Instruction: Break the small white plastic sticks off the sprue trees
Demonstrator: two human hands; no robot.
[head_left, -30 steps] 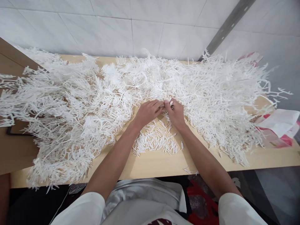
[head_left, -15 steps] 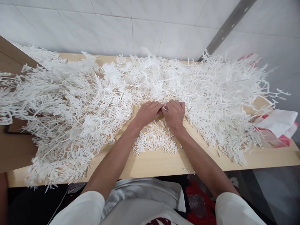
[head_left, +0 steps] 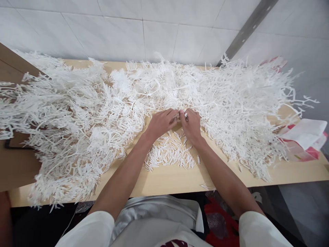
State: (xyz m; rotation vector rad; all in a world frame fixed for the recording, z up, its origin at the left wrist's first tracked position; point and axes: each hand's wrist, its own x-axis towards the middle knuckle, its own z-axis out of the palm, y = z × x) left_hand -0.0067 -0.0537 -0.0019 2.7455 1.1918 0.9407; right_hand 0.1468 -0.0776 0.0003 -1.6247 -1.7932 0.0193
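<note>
Well, the left hand (head_left: 163, 122) and right hand (head_left: 191, 124) meet at their fingertips over the pale table (head_left: 172, 180).
From here I see the right one curled around a small white piece (head_left: 186, 116), only its end showing; the left one's fingers are bent, and I cannot tell whether they grip anything. Just nearer the person's body lies a pile of loose white sticks (head_left: 169, 156), while branching white sprigs (head_left: 241, 99) heap up beyond and to both sides, a cardboard box (head_left: 22, 168) at far left.
</note>
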